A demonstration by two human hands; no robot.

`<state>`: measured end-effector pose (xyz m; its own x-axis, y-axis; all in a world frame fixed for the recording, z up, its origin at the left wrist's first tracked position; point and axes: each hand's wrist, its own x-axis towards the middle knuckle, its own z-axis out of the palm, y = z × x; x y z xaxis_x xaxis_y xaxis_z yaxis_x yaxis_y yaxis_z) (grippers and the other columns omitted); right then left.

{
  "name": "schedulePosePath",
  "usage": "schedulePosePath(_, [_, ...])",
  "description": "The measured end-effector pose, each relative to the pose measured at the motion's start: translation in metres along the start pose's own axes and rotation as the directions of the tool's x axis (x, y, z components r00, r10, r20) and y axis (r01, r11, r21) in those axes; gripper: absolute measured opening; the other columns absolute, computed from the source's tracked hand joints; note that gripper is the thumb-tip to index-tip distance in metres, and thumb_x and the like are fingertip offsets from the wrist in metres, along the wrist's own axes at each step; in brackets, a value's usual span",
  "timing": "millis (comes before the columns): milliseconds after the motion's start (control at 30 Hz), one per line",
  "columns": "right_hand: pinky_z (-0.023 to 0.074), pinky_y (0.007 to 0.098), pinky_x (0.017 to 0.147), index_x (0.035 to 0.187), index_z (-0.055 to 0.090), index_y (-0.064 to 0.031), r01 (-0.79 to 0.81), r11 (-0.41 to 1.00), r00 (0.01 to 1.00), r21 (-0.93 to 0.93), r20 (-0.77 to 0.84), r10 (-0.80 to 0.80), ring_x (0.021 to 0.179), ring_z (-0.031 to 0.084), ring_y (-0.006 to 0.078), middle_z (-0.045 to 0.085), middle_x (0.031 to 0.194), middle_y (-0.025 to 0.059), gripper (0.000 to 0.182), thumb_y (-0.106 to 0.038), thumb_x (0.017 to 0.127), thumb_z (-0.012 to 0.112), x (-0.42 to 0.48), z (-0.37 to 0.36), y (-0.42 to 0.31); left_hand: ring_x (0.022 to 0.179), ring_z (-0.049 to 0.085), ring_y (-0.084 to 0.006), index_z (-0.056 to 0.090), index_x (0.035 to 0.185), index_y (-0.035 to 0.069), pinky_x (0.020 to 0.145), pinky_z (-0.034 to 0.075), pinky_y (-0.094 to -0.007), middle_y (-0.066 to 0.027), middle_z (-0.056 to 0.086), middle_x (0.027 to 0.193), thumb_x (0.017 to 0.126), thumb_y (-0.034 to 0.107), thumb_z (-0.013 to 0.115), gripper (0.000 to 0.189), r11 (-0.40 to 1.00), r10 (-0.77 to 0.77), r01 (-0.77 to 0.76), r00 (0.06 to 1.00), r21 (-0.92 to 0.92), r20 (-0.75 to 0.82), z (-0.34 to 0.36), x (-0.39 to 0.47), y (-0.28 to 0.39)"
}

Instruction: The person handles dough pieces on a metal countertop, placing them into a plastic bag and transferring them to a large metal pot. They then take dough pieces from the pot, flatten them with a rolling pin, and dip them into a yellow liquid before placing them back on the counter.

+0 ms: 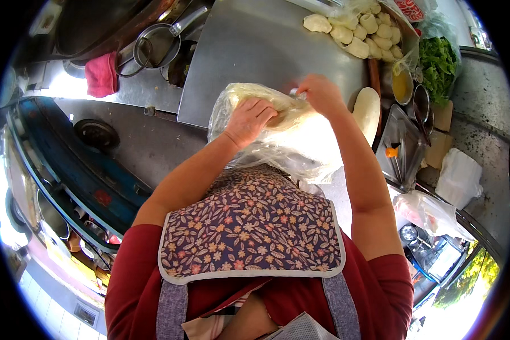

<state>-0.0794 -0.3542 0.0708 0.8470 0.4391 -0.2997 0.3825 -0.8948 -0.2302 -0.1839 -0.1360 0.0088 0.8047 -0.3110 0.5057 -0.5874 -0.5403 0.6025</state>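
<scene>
A clear plastic bag (255, 131) with a pale mass like dough inside lies over the near edge of a steel worktop (246, 51). My left hand (253, 119) holds the bag from above, fingers bent and close together. At the bag's upper right edge is my right hand (321, 93), its fingertips blurred around a small shiny bit that looks like the bag's plastic. Right of that wrist lies a long, smooth roll of dough (366, 110). Bright glare washes out the bag's lower right part.
Pale dough pieces (365, 36) sit heaped at the worktop's back right. Beside them stand a cup of yellow liquid (401, 87), bagged leafy greens (437, 63) and a steel tray (401, 144) with utensils. On the left are a strainer (157, 46), a pink cloth (101, 75) and a large pan (97, 25).
</scene>
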Motion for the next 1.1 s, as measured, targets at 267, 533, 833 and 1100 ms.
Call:
schedulePosePath(267, [0.0489, 0.0227, 0.075, 0.098, 0.067, -0.0028, 0.071, 0.205, 0.912, 0.976, -0.147, 0.383, 0.082, 0.061, 0.0085, 0.066, 0.09, 0.0007, 0.021, 0.009, 0.084, 0.058, -0.025, -0.01, -0.048, 0.102, 0.061, -0.0187, 0.054, 0.125, 0.008, 0.09, 0.049, -0.0331, -0.0055, 0.065, 0.107, 0.094, 0.011, 0.059, 0.032, 0.339, -0.536, 0.578, 0.767, -0.743, 0.352, -0.039, 0.022, 0.006])
schedulePosePath(533, [0.0503, 0.0251, 0.074, 0.107, 0.067, -0.0028, 0.075, 0.41, 0.977, 0.909, -0.149, 0.153, 0.084, 0.062, 0.0111, 0.068, 0.093, 0.0047, 0.022, 0.003, 0.087, 0.06, -0.034, 0.016, -0.124, 0.088, 0.061, -0.0083, 0.066, 0.117, 0.007, 0.077, 0.054, -0.0246, -0.0008, 0.066, 0.098, 0.094, 0.013, 0.06, 0.024, 0.149, -0.674, 0.705, 0.586, -0.694, 0.45, -0.084, 0.009, -0.007])
schedulePosePath(833, [0.0529, 0.0246, 0.078, 0.107, 0.067, 0.0001, -0.052, 0.533, 0.916, 0.844, -0.172, 0.361, 0.089, 0.065, 0.0128, 0.068, 0.1, 0.0067, 0.018, 0.002, 0.09, 0.06, -0.097, 0.004, -0.081, 0.075, 0.067, -0.0182, 0.067, 0.116, 0.008, 0.068, 0.052, -0.0317, -0.0112, 0.069, 0.093, 0.088, 0.007, 0.059, 0.03, 0.516, -0.847, 0.725, 0.512, -0.457, -0.144, -0.093, -0.062, -0.182])
schedulePosePath(1100, [0.0537, 0.0258, 0.073, 0.101, 0.069, -0.0012, -0.061, 0.665, 0.804, 0.744, -0.359, 0.475, 0.083, 0.066, 0.0151, 0.067, 0.091, 0.0084, 0.02, 0.007, 0.085, 0.062, -0.134, 0.003, -0.052, 0.092, 0.066, -0.0341, 0.06, 0.127, 0.018, 0.079, 0.052, -0.0462, -0.0159, 0.068, 0.099, 0.087, 0.016, 0.062, 0.04, 0.568, -0.717, 0.57, 0.697, 0.593, 0.017, -0.099, -0.026, -0.176])
